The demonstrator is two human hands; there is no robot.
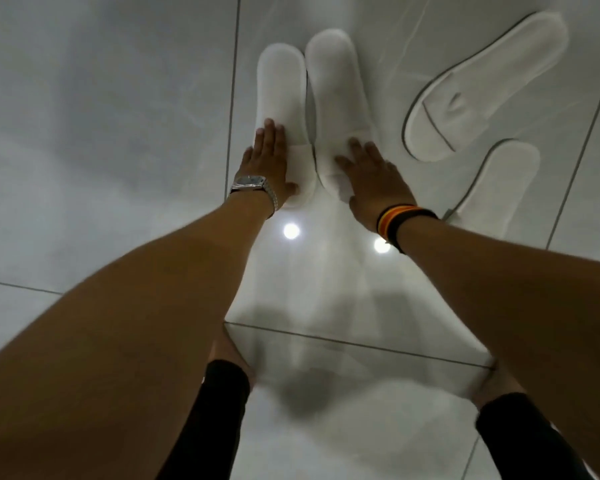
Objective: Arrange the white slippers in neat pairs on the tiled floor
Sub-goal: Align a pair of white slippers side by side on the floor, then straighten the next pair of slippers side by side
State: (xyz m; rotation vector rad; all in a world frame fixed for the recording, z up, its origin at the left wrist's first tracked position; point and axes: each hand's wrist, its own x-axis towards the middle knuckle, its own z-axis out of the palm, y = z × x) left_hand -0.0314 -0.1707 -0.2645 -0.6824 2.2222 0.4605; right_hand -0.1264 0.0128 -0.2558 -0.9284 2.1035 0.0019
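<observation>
My left hand (269,161) and right hand (371,178) press flat, fingers spread, on two plain white slippers (336,98) lying side by side, two more slippers (482,88) lying right of my right hand

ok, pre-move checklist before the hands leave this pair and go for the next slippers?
1. Left hand flat on the left slipper: ok.
2. Right hand flat on the right slipper: ok.
3. Pair side by side, pointing the same way: ok.
4. Pair ends level: not ok, right slipper reaches farther.
5. Upper loose slipper and lower loose slipper paired: not ok, apart and angled.
6. Both loose slippers strap side up: cannot tell for the lower.
</observation>
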